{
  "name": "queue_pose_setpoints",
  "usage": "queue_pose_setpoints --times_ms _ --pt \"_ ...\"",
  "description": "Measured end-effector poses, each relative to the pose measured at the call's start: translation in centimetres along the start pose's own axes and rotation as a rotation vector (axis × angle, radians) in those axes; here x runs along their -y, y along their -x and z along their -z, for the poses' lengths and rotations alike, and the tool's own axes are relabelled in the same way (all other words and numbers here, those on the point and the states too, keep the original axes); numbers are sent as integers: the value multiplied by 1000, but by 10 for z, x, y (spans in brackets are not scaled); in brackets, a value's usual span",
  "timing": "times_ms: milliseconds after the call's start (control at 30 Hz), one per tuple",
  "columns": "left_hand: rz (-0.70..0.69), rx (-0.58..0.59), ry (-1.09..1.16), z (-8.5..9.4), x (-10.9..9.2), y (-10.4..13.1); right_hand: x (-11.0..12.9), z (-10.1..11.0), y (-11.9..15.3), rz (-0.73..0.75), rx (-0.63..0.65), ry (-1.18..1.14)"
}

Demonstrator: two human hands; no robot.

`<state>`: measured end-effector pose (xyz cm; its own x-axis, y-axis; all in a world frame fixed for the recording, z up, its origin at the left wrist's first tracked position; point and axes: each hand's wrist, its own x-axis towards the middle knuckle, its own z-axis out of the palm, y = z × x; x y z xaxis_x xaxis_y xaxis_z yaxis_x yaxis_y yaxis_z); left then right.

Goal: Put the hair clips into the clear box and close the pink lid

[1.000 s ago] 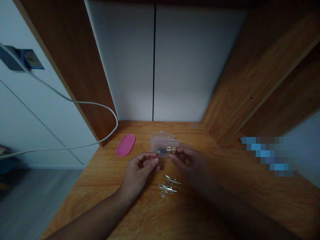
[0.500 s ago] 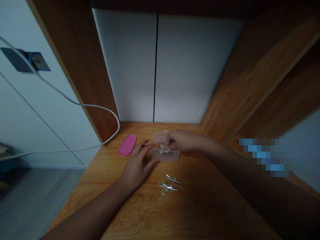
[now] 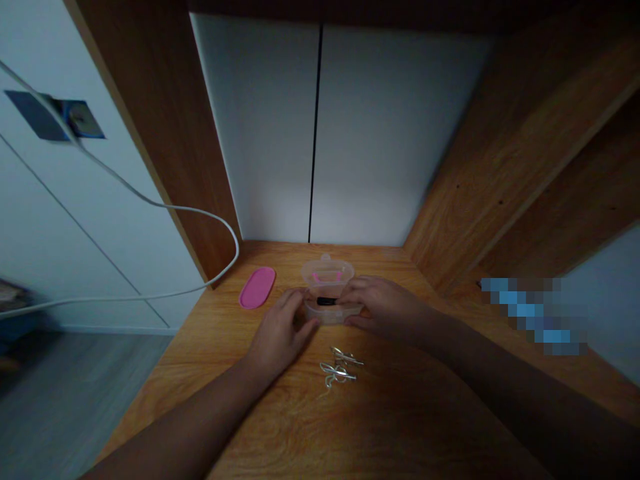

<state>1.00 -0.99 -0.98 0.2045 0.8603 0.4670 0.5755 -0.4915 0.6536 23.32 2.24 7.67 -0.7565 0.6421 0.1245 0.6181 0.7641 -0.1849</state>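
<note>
A clear plastic box (image 3: 333, 318) stands on the wooden surface, its clear lid (image 3: 304, 272) with a pink handle (image 3: 327, 277) tipped back behind it. My left hand (image 3: 281, 330) holds the left end, fingers curled at the side and thumb at the front corner. At the right end, my right hand (image 3: 383, 308) has its thumb on the front wall and its fingers over the rim. Inside lies a small black clip-like piece (image 3: 327, 301), one end meeting the right fingertips. Nearer me lie silvery hair clips (image 3: 339, 373) with looped wire shapes.
To the left of the box lies a pink oval tray or lid (image 3: 257, 288). A white cable (image 3: 200, 213) loops in from the left beside the wooden side panel (image 3: 150, 133). White panels (image 3: 370, 147) close off the back, and a slanted wooden board (image 3: 480, 167) stands on the right.
My right hand has gone from a pinch above the box to its right end. My left fingers have curled in. Silvery clips showed in the box before; now the black piece shows.
</note>
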Motion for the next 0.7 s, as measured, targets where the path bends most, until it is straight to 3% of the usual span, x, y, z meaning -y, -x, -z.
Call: queue_pose_setpoints --times_ms 100,200,333,500,567,633,700 --pt "-9 -8 -1 0 1 0 9 -1 12 54 -97 -41" --pt "-36 -24 -3 0 1 1 21 -5 23 25 7 -134" --pt "-54 -43 -51 2 -1 2 27 -19 32 -159 188 -193" --pt "-120 -134 -130 8 -16 8 19 -33 37 -295 178 -281" --pt "-205 -61 -148 9 -24 12 17 -36 39 -303 166 -337" --pt "-283 101 -202 9 -32 16 17 -38 41 -303 136 -381" --pt "-275 295 -276 7 -41 21 17 -42 43 -308 106 -420"
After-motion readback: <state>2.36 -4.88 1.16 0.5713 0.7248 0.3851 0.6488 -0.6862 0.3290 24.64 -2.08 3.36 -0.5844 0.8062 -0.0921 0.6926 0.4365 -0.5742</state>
